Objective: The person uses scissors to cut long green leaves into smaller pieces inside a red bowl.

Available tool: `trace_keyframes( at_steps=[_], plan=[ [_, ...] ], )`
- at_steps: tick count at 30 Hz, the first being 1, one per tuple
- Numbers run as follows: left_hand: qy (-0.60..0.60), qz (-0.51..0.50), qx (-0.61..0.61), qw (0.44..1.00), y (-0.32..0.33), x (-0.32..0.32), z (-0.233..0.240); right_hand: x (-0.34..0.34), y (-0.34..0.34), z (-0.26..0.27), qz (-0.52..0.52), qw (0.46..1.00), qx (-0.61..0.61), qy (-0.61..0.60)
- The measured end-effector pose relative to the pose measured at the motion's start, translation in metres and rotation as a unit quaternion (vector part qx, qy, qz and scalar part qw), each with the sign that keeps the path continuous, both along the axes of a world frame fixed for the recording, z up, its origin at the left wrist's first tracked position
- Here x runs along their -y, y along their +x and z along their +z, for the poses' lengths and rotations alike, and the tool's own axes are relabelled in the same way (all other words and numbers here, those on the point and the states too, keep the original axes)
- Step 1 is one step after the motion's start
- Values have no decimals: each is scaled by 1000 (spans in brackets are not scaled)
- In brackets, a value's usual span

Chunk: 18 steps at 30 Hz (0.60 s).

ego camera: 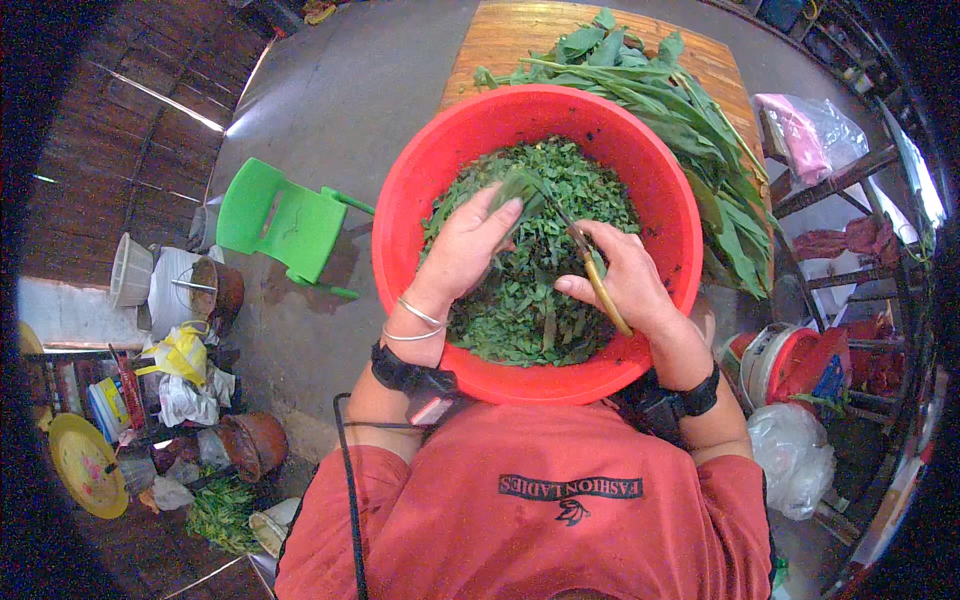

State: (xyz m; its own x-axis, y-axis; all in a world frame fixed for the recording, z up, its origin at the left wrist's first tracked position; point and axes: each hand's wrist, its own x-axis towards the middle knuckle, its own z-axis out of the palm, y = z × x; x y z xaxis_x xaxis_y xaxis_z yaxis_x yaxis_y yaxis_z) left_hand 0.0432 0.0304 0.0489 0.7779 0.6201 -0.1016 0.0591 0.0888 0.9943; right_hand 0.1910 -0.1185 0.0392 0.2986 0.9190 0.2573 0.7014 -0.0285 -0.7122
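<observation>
A large red plastic basin (388,217) sits close before me, with finely cut green leaves (536,330) heaped inside. Over the heap, my left hand (465,236) grips a small bunch of green leaves (517,187) between thumb and fingers. My right hand (634,274) holds scissors (598,285) with yellowish handles; their dark blades point up and left to the bunch's right edge. How far the blades are apart cannot be made out. Long leafy stems (705,142) lie behind and to the right of the basin.
The stems rest on a wooden table (499,37). A green plastic chair (292,217) stands left of the basin. Buckets (795,360) and a clear plastic bag (791,457) are at right. At lower left are a brown bucket (255,446) and more greens (221,514).
</observation>
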Motion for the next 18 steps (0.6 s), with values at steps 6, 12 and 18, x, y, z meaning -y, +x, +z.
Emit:
trace_keyframes(
  at_steps=[6, 12, 18],
  plan=[
    [152, -74, -81, 982, -1, 0, -11, 0, 2, -5, 2, 999, 33, 8],
    [114, -73, -85, 987, -2, 0, -2, 2, 0, -6, -56, 989, -112, -81],
    [29, -23, -29, 999, 0, -3, -3, 2, 2, -7, -57, 993, -102, -25]
  ],
)
